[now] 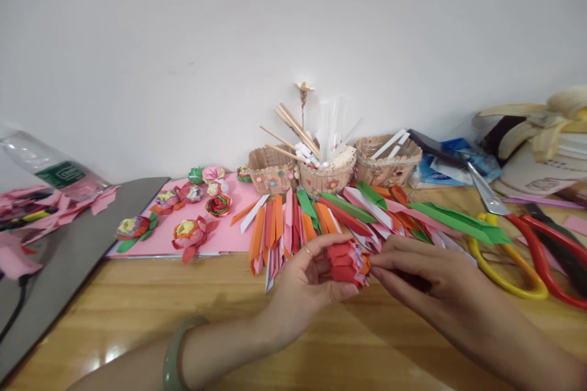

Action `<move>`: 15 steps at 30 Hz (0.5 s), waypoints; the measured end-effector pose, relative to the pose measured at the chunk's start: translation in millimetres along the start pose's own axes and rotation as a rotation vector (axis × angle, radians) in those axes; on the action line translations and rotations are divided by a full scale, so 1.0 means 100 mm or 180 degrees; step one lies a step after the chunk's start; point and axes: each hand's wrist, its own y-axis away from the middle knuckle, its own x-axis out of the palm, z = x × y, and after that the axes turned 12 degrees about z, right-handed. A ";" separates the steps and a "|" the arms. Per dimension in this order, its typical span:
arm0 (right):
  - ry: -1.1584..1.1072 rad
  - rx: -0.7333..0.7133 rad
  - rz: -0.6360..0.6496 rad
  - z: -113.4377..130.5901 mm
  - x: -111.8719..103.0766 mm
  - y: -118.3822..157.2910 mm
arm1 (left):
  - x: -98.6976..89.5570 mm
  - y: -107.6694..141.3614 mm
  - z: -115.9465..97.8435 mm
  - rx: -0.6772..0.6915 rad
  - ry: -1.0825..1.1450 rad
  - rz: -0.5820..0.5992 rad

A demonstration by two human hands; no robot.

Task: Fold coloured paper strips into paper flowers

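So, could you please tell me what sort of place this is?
Probably a home craft table: folded-paper flowers, red-handled scissors and decorated woven baskets of sticks and tubes suggest it.

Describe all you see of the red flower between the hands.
The red flower looks like folded paper: layered red outer petals, with pale lilac and orange layers showing on the side turned right. It lies sideways above the wooden table. The left hand grips its red outside; the right hand pinches at the orange edge. Its centre is hidden.
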 end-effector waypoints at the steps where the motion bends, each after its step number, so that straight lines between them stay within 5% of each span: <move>1: 0.0007 0.0012 0.0019 0.00 0.00 0.00 | 0.00 0.00 0.00 -0.0020 -0.0011 -0.0002; 15: -0.0832 0.0643 0.0299 -0.06 0.00 -0.02 | -0.01 0.00 0.02 0.0049 -0.0063 0.0074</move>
